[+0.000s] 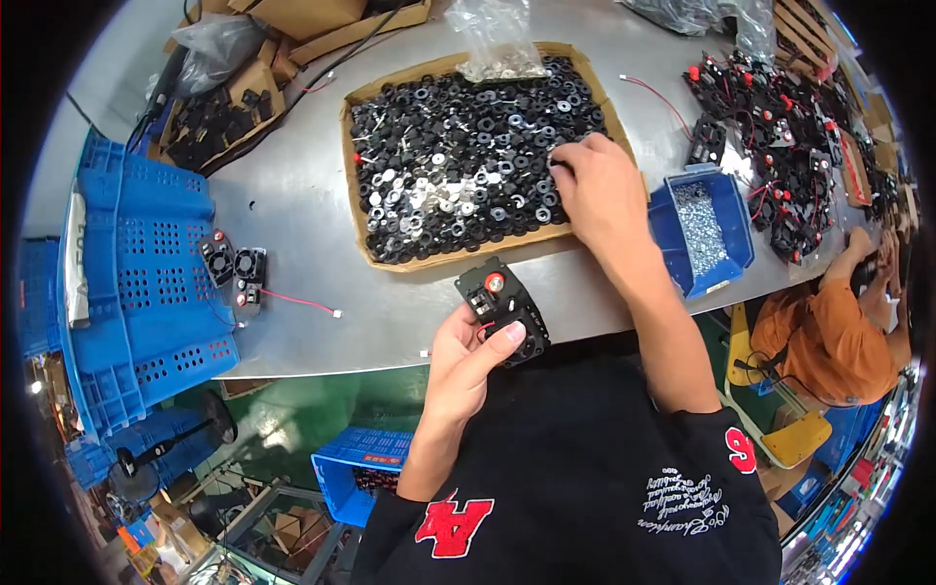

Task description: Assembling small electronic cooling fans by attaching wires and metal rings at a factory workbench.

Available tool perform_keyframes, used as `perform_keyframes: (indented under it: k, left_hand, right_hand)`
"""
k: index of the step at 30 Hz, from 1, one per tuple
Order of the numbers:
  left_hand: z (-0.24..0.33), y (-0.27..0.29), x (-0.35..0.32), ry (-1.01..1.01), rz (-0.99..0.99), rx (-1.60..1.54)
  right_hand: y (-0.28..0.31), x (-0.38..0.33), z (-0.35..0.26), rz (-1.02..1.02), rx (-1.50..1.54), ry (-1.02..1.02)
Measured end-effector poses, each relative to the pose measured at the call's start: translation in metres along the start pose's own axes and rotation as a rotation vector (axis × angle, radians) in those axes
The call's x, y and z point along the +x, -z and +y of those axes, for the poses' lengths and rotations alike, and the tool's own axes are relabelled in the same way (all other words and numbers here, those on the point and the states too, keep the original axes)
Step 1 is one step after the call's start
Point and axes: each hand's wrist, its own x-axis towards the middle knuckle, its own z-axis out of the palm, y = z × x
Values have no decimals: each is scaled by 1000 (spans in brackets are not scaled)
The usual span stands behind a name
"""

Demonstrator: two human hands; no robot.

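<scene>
My big table (302, 210) holds a cardboard box (507, 242) of little black rings, right in front of me, maybe so I can reach it easily. A blue bin (671, 232) of shiny bits sits beside it. My right hand (602, 190) is over the box, fingers bent (I can't tell if they pinch anything). My left hand (460, 363) grips a black block (509, 304) near the table's edge, thumb on top, probably to keep it steady.
</scene>
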Motion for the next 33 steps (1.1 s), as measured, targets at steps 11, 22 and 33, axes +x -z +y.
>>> perform_keyframes:
  k: [11,22,33]
  left_hand:
    - [6,-2,7,-4,-29,69]
    - [-3,-14,15,-41,-43,154]
    - [-4,-28,17,-53,-43,176]
  right_hand:
    - [65,-61,-38,-532,1009,-390]
    - [58,-73,-26,-504,890,-294]
    - [56,-113,-5,-211,636,260]
